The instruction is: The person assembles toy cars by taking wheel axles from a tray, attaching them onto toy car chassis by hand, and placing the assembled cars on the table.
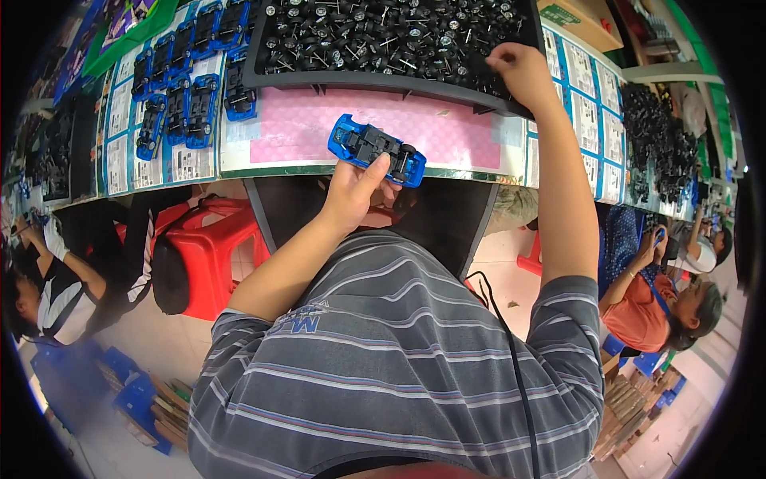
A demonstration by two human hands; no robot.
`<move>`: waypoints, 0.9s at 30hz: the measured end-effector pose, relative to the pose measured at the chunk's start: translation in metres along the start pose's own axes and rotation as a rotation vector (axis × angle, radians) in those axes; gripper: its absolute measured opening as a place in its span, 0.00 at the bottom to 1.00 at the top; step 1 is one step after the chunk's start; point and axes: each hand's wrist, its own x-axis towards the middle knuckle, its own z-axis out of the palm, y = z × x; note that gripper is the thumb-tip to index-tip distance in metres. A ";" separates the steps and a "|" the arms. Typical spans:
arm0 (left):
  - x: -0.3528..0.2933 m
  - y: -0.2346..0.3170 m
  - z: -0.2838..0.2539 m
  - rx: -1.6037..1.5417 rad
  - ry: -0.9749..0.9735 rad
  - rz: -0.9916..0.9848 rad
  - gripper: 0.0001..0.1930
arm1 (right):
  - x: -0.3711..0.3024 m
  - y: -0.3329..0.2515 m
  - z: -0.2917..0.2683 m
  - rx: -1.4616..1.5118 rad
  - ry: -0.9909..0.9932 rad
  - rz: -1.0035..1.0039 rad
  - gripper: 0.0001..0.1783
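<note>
My left hand [355,190] is closed round a blue toy car [361,144], which lies belly up with its black underside showing. The thumb presses on the chassis. Black wheels show near the car's right end. My right hand [519,70] reaches into the right side of a black tray [359,80] heaped with small black wheels on metal axles [383,36]. Its thumb and fingertips are pinched together over the wheels; whatever lies between them is too small to make out.
Several blue toy cars [201,112], undersides up, stand in rows at the left of the table. A green bin [132,36] is behind them. Black parts [658,144] lie at the right. Red stools [219,255] and co-workers [646,311] are on both sides.
</note>
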 end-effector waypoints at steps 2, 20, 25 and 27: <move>0.002 -0.002 -0.001 0.002 0.005 0.003 0.28 | -0.005 0.003 -0.003 0.057 -0.013 0.043 0.11; -0.006 -0.003 0.003 0.013 0.050 0.002 0.15 | -0.034 -0.045 -0.004 0.111 0.558 -0.052 0.11; 0.000 0.000 0.012 0.038 -0.029 -0.014 0.16 | -0.101 -0.119 0.037 0.544 0.217 -0.142 0.09; 0.002 0.001 0.015 0.060 -0.061 -0.048 0.17 | -0.114 -0.142 0.052 0.583 0.123 -0.170 0.07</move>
